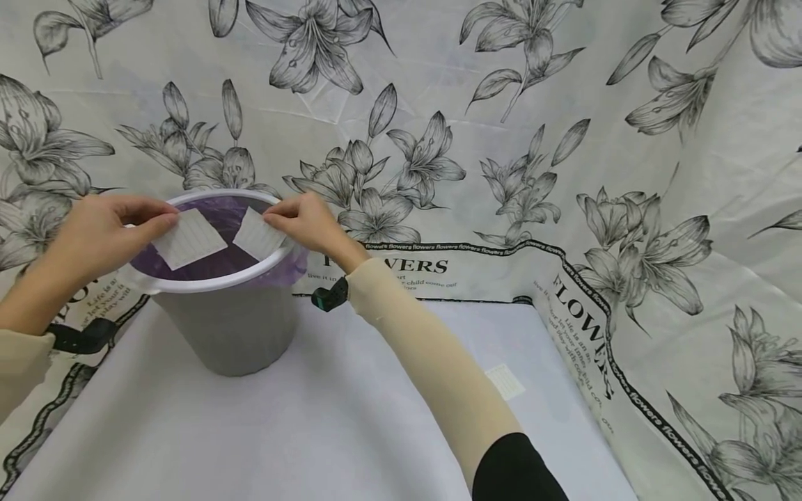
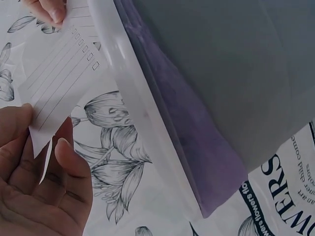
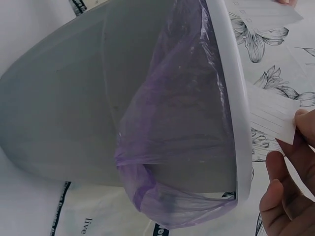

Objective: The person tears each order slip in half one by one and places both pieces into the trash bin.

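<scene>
A grey trash bin (image 1: 228, 334) with a white rim stands on the table, lined with a purple plastic bag (image 3: 172, 113) folded over the rim. Over its mouth, my left hand (image 1: 115, 226) pinches a small white lined paper slip (image 1: 191, 240) by one corner; the left wrist view shows a row of small boxes along that slip (image 2: 64, 83). My right hand (image 1: 310, 219) pinches a second lined slip (image 1: 258, 235) between thumb and fingers, near the rim's right side. The two slips are apart in the head view. What lies deep inside the bin is hidden.
Another white slip (image 1: 505, 381) lies on the white tabletop (image 1: 351, 417), right of my right forearm. A floral-printed cloth (image 1: 426, 90) hangs behind the table and along its right side. Dark camera mounts (image 1: 330, 295) sit at both wrists.
</scene>
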`<state>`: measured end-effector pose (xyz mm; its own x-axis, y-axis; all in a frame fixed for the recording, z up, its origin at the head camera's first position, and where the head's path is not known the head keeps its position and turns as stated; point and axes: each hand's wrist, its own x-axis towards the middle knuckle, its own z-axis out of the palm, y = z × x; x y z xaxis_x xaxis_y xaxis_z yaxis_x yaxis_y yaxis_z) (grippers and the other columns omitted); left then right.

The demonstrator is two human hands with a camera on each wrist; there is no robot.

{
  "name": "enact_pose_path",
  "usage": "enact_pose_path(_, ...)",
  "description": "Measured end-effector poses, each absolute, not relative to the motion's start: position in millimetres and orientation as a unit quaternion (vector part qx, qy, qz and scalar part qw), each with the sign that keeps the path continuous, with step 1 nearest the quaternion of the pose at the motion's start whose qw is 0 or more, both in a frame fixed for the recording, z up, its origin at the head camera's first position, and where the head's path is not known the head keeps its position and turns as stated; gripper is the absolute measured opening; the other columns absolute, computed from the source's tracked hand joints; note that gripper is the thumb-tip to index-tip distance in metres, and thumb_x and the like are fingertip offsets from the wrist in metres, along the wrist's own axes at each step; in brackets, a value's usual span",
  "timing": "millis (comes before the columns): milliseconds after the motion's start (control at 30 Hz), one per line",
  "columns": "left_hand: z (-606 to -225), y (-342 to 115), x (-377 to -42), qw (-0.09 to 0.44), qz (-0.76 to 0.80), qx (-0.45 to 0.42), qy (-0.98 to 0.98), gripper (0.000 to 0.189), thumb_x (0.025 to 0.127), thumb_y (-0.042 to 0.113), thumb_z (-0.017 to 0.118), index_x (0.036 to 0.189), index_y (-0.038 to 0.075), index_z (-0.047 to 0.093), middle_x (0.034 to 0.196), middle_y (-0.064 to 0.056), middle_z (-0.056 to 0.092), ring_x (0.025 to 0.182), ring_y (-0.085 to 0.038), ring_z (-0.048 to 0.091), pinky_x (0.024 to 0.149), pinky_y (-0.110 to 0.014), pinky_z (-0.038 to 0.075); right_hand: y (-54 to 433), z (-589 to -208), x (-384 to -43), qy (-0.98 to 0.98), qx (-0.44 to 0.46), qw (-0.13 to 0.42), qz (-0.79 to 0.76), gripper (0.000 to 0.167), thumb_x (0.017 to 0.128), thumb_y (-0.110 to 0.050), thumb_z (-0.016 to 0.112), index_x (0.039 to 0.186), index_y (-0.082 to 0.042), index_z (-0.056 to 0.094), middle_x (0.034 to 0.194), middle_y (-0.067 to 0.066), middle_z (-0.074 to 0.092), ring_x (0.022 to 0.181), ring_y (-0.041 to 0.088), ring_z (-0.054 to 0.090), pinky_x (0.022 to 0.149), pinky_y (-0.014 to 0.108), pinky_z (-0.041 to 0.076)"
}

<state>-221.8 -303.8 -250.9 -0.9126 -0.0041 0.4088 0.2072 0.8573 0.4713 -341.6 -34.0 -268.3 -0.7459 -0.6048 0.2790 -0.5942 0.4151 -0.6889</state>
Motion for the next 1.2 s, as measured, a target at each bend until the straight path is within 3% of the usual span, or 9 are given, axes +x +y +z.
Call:
enact_pose_path(200,-250.3,-303.4,-226.3,0.196,-0.283,-0.037,-0.938,0.049,0.101,0.049,0.062,0.121,0.005,0.074,0.116,-0.022,0.073,0.078,0.017,0.049,0.061,-0.012,0.041,-36.4,-268.8,-335.9,0.845,-0.352,0.02,-0.403,0.029,0.104,-0.028,0.064,0.126,-0.013,0.075,0.122,0.001,0.076,0.107,0.01,0.071,0.087,0.018,0.055)
enact_pose_path(300,-250.2,-302.9,-228.6,0.186,-0.3,-0.025,-0.935,0.052,0.099,0.052,0.062,0.122,0.006,0.074,0.103,0.002,0.076,0.077,0.016,0.051,0.061,-0.012,0.043,-35.6,-269.3,-333.6,0.844,-0.358,0.021,-0.398,0.031,0.105,-0.03,0.062,0.127,-0.013,0.074,0.118,0.001,0.077,0.106,0.009,0.07,0.087,0.018,0.054)
enact_pose_path(400,-250.0,-304.1,-230.2,0.182,-0.321,-0.02,-0.929,0.054,0.099,0.052,0.063,0.124,0.005,0.073,0.089,0.03,0.063,0.077,0.016,0.053,0.063,-0.011,0.044,-33.2,-271.1,-332.2,0.839,-0.36,0.019,-0.407,0.031,0.105,-0.03,0.061,0.128,-0.012,0.074,0.12,0.001,0.076,0.107,0.01,0.069,0.088,0.018,0.054)
enact_pose_path(467,-250.3,-305.3,-231.1,0.181,-0.336,-0.018,-0.924,0.056,0.099,0.051,0.063,0.126,0.004,0.071,0.085,0.038,0.056,0.077,0.016,0.054,0.063,-0.01,0.045,-30.6,-273.7,-332.2,0.833,-0.36,0.014,-0.42,0.03,0.105,-0.029,0.062,0.126,-0.011,0.074,0.122,0.003,0.074,0.107,0.012,0.069,0.088,0.018,0.054)
enact_pose_path(700,-253.5,-310.8,-234.0,0.182,-0.368,-0.005,-0.912,0.055,0.1,0.049,0.063,0.129,0.003,0.069,0.081,0.041,0.057,0.071,0.009,0.06,0.061,-0.014,0.051,-17.7,-285.3,-336.1,0.818,-0.335,0.007,-0.467,0.028,0.104,-0.025,0.063,0.122,-0.008,0.075,0.113,0.006,0.076,0.102,0.014,0.07,0.084,0.022,0.055)
enact_pose_path(1000,-262.0,-315.1,-241.3,0.163,-0.394,-0.017,-0.905,0.04,0.099,0.046,0.065,0.121,0.014,0.074,0.083,0.036,0.062,0.074,0.006,0.062,0.063,-0.016,0.052,-3.1,-290.7,-338.7,0.818,-0.327,-0.012,-0.474,0.027,0.103,-0.026,0.065,0.118,-0.007,0.076,0.104,0.005,0.078,0.093,0.012,0.07,0.08,0.025,0.055)
enact_pose_path(1200,-264.0,-311.0,-244.4,0.159,-0.381,-0.01,-0.911,0.052,0.098,0.05,0.064,0.126,0.007,0.072,0.083,0.039,0.059,0.074,0.009,0.06,0.064,-0.016,0.052,4.9,-293.4,-338.8,0.823,-0.317,-0.012,-0.471,0.026,0.104,-0.025,0.064,0.117,-0.008,0.077,0.108,0.005,0.077,0.096,0.013,0.069,0.082,0.024,0.055)
